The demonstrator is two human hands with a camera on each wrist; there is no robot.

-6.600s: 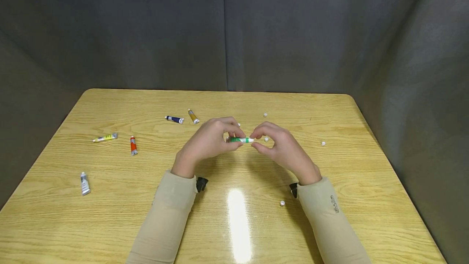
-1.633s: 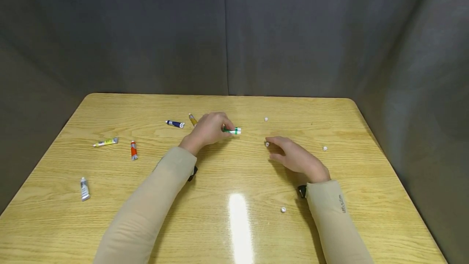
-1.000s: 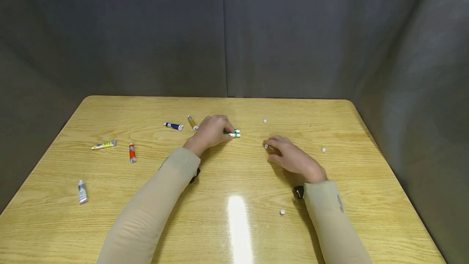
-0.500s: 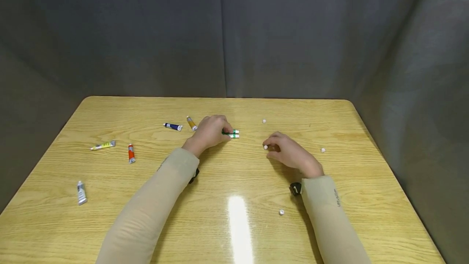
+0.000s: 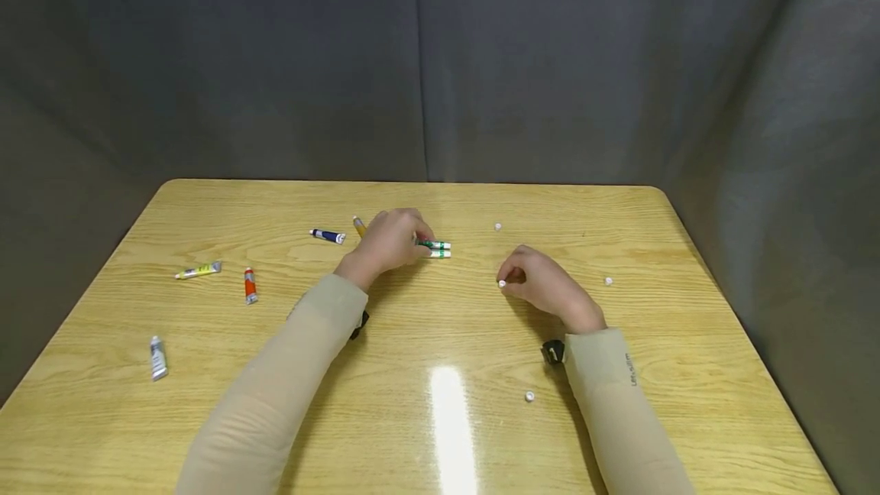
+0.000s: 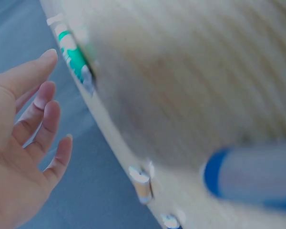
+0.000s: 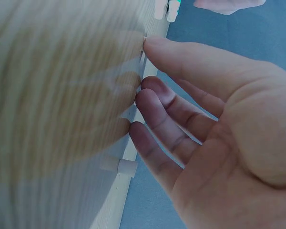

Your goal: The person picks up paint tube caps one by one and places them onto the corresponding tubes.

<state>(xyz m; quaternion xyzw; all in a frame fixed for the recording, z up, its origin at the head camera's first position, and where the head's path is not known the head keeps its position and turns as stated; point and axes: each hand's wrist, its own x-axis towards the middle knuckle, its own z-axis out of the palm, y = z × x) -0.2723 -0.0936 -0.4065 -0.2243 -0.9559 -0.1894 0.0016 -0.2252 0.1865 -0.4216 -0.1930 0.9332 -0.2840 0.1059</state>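
Two green-and-white paint tubes (image 5: 441, 253) lie side by side on the table in the head view. My left hand (image 5: 392, 239) is over their left ends and hides part of them. In the left wrist view its fingers (image 6: 50, 124) are spread and relaxed, apart from the green tube (image 6: 74, 57). My right hand (image 5: 543, 285) pinches a small white cap (image 5: 502, 283) at the tips of thumb and index finger, low over the table. The other right fingertips (image 7: 143, 136) rest against the tabletop in the right wrist view.
Other white caps lie at the back (image 5: 498, 227), to the right (image 5: 608, 281) and in front (image 5: 529, 396). Leftward are a blue tube (image 5: 327, 236), an ochre tube (image 5: 360, 226), a red tube (image 5: 250, 286), a yellow tube (image 5: 198, 270) and a silver-white tube (image 5: 158, 358).
The green tube held between both hands earlier now lies beside another one, and my left hand has let go. My right hand has closed its fingertips on the cap, shifting it slightly nearer.
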